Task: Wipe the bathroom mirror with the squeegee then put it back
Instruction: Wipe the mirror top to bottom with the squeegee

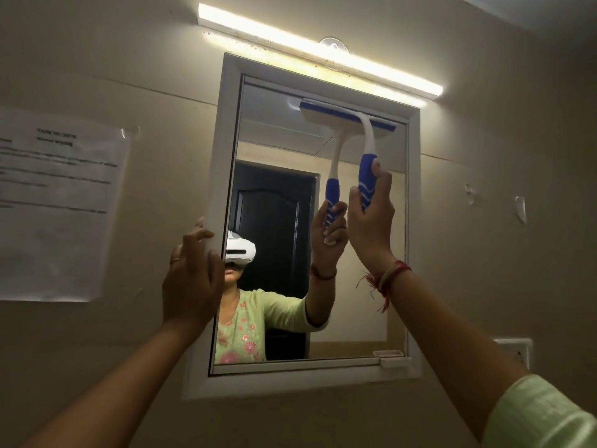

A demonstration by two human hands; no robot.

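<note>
Gripping squeegee (349,120) handle in right hand (371,218), blade horizontal at mirror (274,130) top, straight above it. Clutching mirror frame (226,140) with left hand (191,279).

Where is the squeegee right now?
In the head view, the squeegee is upper right of centre, its blade against the top of the mirror just under the light bar, its blue handle gripped by the right hand.

One wide-angle view, taken from the person's head, faces the wall (484,221) and tilts upward from close range; the mirror (277,134) fills the middle, the lamp (274,38) lies near the top edge, and both forearms enter from below
</note>
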